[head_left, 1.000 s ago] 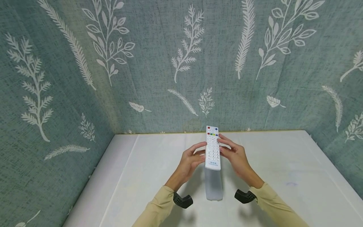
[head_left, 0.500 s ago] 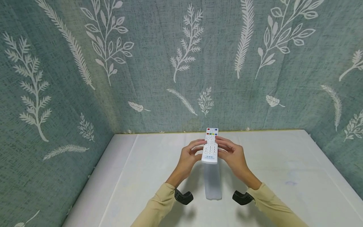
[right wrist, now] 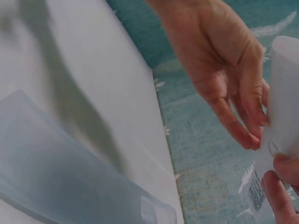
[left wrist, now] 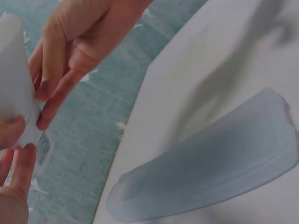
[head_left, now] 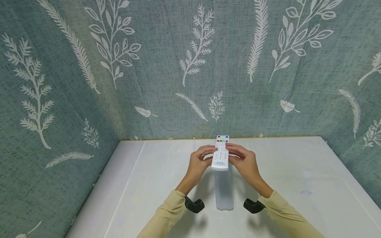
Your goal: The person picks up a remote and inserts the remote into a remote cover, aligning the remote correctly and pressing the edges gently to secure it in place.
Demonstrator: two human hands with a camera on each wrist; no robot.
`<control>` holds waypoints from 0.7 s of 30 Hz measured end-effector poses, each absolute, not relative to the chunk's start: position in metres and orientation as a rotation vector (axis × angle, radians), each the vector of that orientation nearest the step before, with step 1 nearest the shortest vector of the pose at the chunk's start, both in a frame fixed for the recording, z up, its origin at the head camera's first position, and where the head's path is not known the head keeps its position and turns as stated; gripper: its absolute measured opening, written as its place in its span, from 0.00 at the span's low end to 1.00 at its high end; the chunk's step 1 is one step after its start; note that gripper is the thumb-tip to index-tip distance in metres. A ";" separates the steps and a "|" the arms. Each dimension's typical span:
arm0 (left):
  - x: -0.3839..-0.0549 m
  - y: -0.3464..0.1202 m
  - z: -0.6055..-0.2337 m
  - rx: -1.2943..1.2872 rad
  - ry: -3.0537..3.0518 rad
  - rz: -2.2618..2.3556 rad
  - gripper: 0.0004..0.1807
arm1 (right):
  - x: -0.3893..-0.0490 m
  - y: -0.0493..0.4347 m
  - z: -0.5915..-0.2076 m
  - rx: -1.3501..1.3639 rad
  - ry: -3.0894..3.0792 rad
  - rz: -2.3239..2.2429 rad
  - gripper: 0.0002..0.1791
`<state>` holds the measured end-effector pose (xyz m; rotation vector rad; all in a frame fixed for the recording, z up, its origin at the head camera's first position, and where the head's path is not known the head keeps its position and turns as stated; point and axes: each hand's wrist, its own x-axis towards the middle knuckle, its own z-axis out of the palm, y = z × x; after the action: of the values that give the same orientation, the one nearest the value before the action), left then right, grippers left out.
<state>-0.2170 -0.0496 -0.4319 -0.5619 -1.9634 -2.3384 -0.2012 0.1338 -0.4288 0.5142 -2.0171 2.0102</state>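
Note:
A white remote control (head_left: 221, 154) with several rows of buttons is held up in front of me, its button side facing the head view. My left hand (head_left: 197, 165) pinches its left edge with fingers and thumb, while my right hand (head_left: 244, 163) grips the right edge. Both wrist views show the remote's plain white back (left wrist: 11, 79) and a printed code label (right wrist: 256, 191) near one end. Under the hands, on the table, lies a long translucent cover (head_left: 224, 195), its upper part hidden behind the remote. Neither hand touches that cover.
A white table (head_left: 154, 178) extends to both sides of the hands. Behind it and at the left stands green-grey leaf-patterned cloth (head_left: 166, 89). Dark devices (head_left: 194, 205) are worn at both wrists, over pale yellow sleeves (head_left: 166, 211).
The remote's lower end has moved up and slightly left in the head view, so it looks shorter and more tilted. Both hands shifted slightly with it. The cover stayed put.

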 end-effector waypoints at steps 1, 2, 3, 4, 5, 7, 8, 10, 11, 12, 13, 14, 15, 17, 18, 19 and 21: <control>-0.217 -0.050 -0.432 -0.558 -1.962 -2.331 0.17 | -0.202 0.133 -0.429 0.520 -2.014 2.002 0.20; -0.217 -0.050 -0.431 -0.556 -1.956 -2.324 0.17 | -0.202 0.133 -0.429 0.527 -2.010 1.997 0.19; -0.217 -0.050 -0.430 -0.554 -1.954 -2.316 0.17 | -0.203 0.132 -0.429 0.530 -2.011 1.985 0.19; -0.217 -0.050 -0.429 -0.554 -1.951 -2.309 0.17 | -0.203 0.131 -0.428 0.535 -2.010 1.974 0.19; -0.217 -0.050 -0.429 -0.549 -1.950 -2.302 0.17 | -0.204 0.130 -0.428 0.540 -2.008 1.965 0.19; -0.217 -0.050 -0.427 -0.538 -1.949 -2.293 0.16 | -0.204 0.129 -0.427 0.542 -2.013 1.939 0.19; -0.217 -0.050 -0.426 -0.530 -1.955 -2.286 0.16 | -0.204 0.129 -0.427 0.543 -2.018 1.928 0.19; -0.217 -0.050 -0.424 -0.516 -1.956 -2.278 0.15 | -0.205 0.129 -0.426 0.540 -2.037 1.892 0.19; -0.217 -0.050 -0.424 -0.512 -1.953 -2.276 0.15 | -0.205 0.129 -0.425 0.532 -2.051 1.869 0.18; -0.217 -0.050 -0.423 -0.515 -1.951 -2.273 0.15 | -0.205 0.128 -0.423 0.518 -2.066 1.846 0.18; -0.217 -0.050 -0.422 -0.518 -1.949 -2.272 0.15 | -0.205 0.128 -0.422 0.503 -2.079 1.821 0.18; -0.218 -0.050 -0.421 -0.522 -1.943 -2.276 0.15 | -0.205 0.128 -0.420 0.495 -2.091 1.795 0.18; -0.218 -0.050 -0.421 -0.527 -1.935 -2.277 0.14 | -0.203 0.128 -0.416 0.492 -2.099 1.767 0.18; -0.218 -0.049 -0.419 -0.530 -1.917 -2.287 0.15 | -0.200 0.127 -0.409 0.493 -2.105 1.738 0.17; -0.218 -0.049 -0.419 -0.527 -1.911 -2.293 0.15 | -0.199 0.127 -0.406 0.503 -2.103 1.733 0.17; -0.218 -0.049 -0.418 -0.522 -1.902 -2.300 0.15 | -0.197 0.127 -0.403 0.519 -2.103 1.727 0.16; -0.218 -0.048 -0.416 -0.513 -1.893 -2.306 0.15 | -0.194 0.126 -0.396 0.551 -2.096 1.730 0.16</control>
<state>-0.2177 -0.0482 -0.4163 -0.5133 -1.8928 -2.3056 -0.1942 0.1263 -0.3962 0.5508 -2.0961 1.7303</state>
